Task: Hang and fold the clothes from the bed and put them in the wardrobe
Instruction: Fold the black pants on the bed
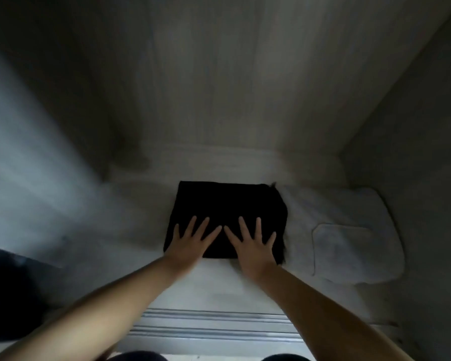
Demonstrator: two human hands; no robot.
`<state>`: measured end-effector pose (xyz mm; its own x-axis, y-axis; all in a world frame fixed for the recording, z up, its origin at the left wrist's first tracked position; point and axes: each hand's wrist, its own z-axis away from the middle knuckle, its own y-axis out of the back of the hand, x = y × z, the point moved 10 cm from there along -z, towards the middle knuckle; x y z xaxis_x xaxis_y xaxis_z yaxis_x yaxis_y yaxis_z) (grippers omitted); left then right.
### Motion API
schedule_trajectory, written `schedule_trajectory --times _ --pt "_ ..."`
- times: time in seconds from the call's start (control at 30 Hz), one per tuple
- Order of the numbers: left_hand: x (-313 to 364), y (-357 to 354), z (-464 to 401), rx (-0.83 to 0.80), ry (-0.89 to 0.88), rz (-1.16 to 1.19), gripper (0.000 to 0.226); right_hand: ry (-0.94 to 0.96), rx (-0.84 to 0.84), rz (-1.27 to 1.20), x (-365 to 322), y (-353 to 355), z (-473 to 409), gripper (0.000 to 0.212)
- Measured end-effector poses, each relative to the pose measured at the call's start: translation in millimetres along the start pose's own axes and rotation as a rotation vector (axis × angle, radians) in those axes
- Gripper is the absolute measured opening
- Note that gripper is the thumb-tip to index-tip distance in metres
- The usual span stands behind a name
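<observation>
A folded black garment (227, 201) lies flat on the pale floor of the wardrobe (130, 220), near the middle. My left hand (192, 239) rests on its near left part with fingers spread and straight. My right hand (253, 242) lies flat beside it on the near right part, fingers also spread. Both palms press down on the cloth. A folded white garment (349, 241) with a patch pocket sits just to the right of the black one, touching its edge.
The wardrobe's back panel (219, 87) and right side wall (414, 126) close in the space. A metal sliding-door track (214, 327) runs along the front edge below my arms. Something dark (8, 290) sits at the lower left.
</observation>
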<state>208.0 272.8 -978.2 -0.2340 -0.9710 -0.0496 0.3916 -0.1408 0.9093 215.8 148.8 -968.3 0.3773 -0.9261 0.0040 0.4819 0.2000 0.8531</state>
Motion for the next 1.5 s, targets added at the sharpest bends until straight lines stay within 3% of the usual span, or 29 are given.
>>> schedule_trajectory --times 0.13,0.23,0.3,0.4,0.53,0.63,0.77,0.97,1.2,1.5 --pt "9.4 -38.1 7.7 -0.156 -0.010 0.024 0.095 0.042 -0.064 0.024 1.4 -36.5 1.8 0.078" --pt "5.6 -29.6 10.4 -0.213 -0.032 -0.012 0.090 0.091 -0.212 -0.084 -0.2 -33.8 1.0 0.075" --pt "1.2 -13.0 19.6 -0.298 -0.042 -0.071 0.082 0.122 -0.300 -0.211 1.7 -15.5 6.8 0.071" --pt "4.4 24.6 41.6 -0.411 -0.074 -0.095 0.080 0.069 -0.227 -0.375 22.7 41.7 30.8 0.060" --pt "39.6 135.9 58.8 -0.248 -0.095 0.083 0.050 -0.121 -0.055 -0.359 67.7 128.2 92.2 0.038" --pt "63.9 242.7 80.0 -0.063 -0.028 0.325 0.031 -0.195 0.020 -0.263 83.5 190.8 151.9 0.034" --pt "91.9 359.8 120.9 0.042 -0.030 0.456 0.027 -0.306 0.114 -0.320 108.4 265.1 229.5 0.037" --pt "109.6 481.4 176.5 0.060 -0.093 0.411 0.031 -0.402 0.139 -0.411 136.6 368.2 334.1 0.039" --pt "158.6 595.4 248.6 0.101 -0.406 0.283 0.037 -0.583 0.256 -0.425 153.5 450.6 466.1 0.035" --pt "308.8 668.7 377.0 0.103 -0.868 0.041 0.035 -0.971 0.406 -0.558 181.9 451.4 678.0 0.032"
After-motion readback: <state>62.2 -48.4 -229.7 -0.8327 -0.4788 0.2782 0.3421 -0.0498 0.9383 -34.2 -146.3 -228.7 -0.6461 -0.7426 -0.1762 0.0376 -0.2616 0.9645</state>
